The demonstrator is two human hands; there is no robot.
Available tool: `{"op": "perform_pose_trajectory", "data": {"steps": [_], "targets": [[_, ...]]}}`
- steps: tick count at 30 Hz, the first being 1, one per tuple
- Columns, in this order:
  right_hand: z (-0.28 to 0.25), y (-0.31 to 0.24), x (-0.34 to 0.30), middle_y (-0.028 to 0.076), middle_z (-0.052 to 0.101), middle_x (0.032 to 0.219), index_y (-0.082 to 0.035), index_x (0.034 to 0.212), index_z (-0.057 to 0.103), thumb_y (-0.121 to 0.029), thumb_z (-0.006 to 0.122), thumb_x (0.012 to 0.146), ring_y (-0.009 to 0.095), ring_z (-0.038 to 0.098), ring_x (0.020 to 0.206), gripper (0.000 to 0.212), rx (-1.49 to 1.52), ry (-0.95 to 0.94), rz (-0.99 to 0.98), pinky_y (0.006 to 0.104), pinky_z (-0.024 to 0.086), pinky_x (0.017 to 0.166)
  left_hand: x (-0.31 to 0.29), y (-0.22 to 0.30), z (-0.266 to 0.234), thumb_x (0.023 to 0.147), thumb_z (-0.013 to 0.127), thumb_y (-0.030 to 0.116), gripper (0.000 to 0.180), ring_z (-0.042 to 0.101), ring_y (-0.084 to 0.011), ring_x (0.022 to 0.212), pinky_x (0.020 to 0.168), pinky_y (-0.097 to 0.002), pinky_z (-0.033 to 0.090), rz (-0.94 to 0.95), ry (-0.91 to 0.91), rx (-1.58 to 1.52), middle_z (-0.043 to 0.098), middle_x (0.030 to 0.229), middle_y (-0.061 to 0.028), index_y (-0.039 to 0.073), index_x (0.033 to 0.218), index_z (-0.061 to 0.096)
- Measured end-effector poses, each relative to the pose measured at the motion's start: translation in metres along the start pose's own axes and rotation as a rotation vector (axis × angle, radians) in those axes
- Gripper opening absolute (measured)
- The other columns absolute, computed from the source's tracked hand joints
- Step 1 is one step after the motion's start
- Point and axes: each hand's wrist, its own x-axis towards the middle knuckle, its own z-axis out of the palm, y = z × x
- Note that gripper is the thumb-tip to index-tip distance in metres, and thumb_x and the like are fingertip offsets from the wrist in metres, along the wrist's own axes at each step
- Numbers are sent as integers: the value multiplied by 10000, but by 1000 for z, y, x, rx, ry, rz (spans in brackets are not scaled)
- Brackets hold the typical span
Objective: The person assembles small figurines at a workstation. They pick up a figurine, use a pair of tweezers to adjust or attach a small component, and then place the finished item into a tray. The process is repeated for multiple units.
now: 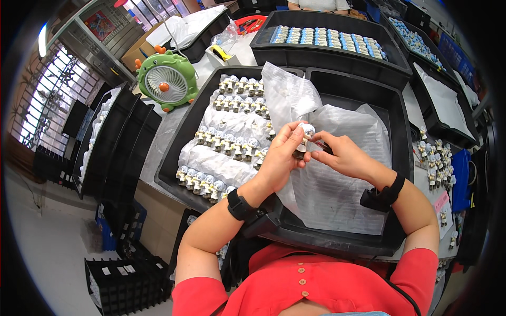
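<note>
My left hand [282, 158] grips a small painted figurine [306, 132] with a pale blue-white head and a dark base, held upright over the trays. Close beside it, my right hand [345, 155] has its fingers pinched near the figurine's body, with a thin dark thing at the fingertips that I cannot make out. Below my left hand stands a black tray [169, 158] holding rows of similar figurines [226, 143] between strips of white padding. A translucent white foam sheet [348, 200] lies in the black tray [401, 113] under my right hand.
A green fan [165, 84] and a tape dispenser [220, 55] stand beyond the left tray. Farther back, a black tray [329, 59] carries blue-and-white figurines. Loose figurines [435, 160] lie at the right. Stacked black trays [118, 145] rise at the left.
</note>
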Motion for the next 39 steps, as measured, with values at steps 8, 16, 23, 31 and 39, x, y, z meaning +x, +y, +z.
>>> {"op": "perform_pose_trajectory", "data": {"steps": [8,16,23,31,39], "targets": [[7,12,6,121,637,827,-36,1162,540,-124,597,856,229,630,761,323,101,222,-117,316,491,712,-2,4,2,980,421,316,373,526,-136,809,685,-254,427,42,-68,-115,531,1101,-43,110,1289,384],[1,-5,5,68,620,904,-24,1119,570,-74,565,884,142,627,827,241,328,430,-309,261,485,762,-4,7,5,980,402,287,406,520,-137,842,705,-258,426,61,-182,-206,495,1138,-34,99,1334,338],[1,-6,4,72,618,919,-21,1116,575,-53,584,864,142,630,817,255,289,425,-340,262,491,741,-3,5,2,979,384,332,449,517,-136,852,707,-260,425,82,-249,-256,485,1133,-24,97,1356,319],[0,-8,3,83,614,953,-21,1114,583,-36,595,848,138,620,800,267,256,415,-352,260,498,722,-2,4,2,990,343,291,434,531,-167,900,753,-289,454,75,-231,-218,492,1136,-49,74,1366,320],[0,-7,3,79,597,948,-26,1122,582,-47,602,843,140,611,803,281,256,394,-346,262,501,715,0,3,0,993,353,305,441,540,-151,899,752,-284,460,83,-244,-190,513,1100,-50,76,1368,312]]}}
